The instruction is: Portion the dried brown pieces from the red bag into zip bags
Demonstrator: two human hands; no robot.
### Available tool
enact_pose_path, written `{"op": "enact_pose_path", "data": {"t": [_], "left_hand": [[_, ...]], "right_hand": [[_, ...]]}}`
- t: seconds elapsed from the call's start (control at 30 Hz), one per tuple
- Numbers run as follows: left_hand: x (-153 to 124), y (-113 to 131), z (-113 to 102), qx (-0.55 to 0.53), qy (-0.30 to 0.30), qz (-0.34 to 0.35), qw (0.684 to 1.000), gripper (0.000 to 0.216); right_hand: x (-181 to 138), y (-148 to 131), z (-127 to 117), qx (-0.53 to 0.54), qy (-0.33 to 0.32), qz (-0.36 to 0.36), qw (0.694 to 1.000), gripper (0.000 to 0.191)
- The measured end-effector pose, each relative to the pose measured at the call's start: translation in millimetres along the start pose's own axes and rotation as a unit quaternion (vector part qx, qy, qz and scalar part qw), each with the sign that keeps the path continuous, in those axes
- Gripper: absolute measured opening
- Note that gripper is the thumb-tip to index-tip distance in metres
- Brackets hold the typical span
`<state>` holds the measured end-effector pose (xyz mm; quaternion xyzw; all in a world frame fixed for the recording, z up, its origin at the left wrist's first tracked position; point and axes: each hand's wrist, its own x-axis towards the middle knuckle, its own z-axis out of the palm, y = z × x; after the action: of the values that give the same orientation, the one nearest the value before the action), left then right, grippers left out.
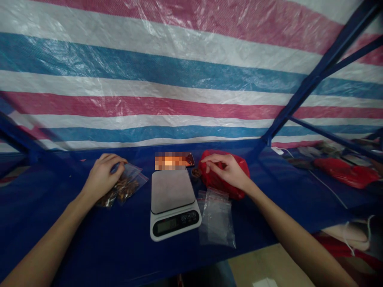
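Observation:
My left hand rests by clear zip bags holding brown dried pieces. Its fingers are bent, with a gap between thumb and forefinger; no bag shows clearly gripped. A red plastic bag lies under my right hand, whose fingers reach over its mouth, slightly apart and with nothing visible in them. Between my hands stands a white kitchen scale, its plate bare and its display too blurred to read surely. Flat, seemingly unfilled zip bags lie to its right. A small brown round piece sits beside the red bag.
Behind the scale lies a phone, its screen partly pixelated. A striped plastic sheet hangs behind the blue table. Blue metal bars slant at the right. Farther right are another red bag and part of another person.

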<state>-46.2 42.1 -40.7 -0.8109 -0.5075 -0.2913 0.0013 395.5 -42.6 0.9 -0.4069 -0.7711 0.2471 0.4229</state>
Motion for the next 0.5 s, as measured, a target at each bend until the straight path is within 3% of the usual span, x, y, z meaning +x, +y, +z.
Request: {"op": "enact_pose_path", "data": {"t": [0.13,0.23,0.37,0.5], "left_hand": [[-0.7,1.2,-2.5,-0.004,0.015,-0.01,1.0,0.032],[-0.8,3.3,-3.7,-0.007,0.017,-0.01,1.0,0.033],[-0.3,7.4,-2.6,-0.013,0.01,-0.007,1.0,0.032],[-0.7,10.7,-1.6,-0.019,0.01,-0.007,1.0,0.031]], "right_hand": [[-26.7,-35.2,8.1,0.072,-0.122,0.023,0.99,0.015],[-59.7,-56.9,20.3,-0.024,-0.198,-0.018,0.98,0.021],[-89.4,-67.1,31.2,-0.152,-0.225,-0.057,0.961,0.033],[-95.1,-69.9,39.1,-0.236,-0.247,-0.108,0.934,0.025]]}}
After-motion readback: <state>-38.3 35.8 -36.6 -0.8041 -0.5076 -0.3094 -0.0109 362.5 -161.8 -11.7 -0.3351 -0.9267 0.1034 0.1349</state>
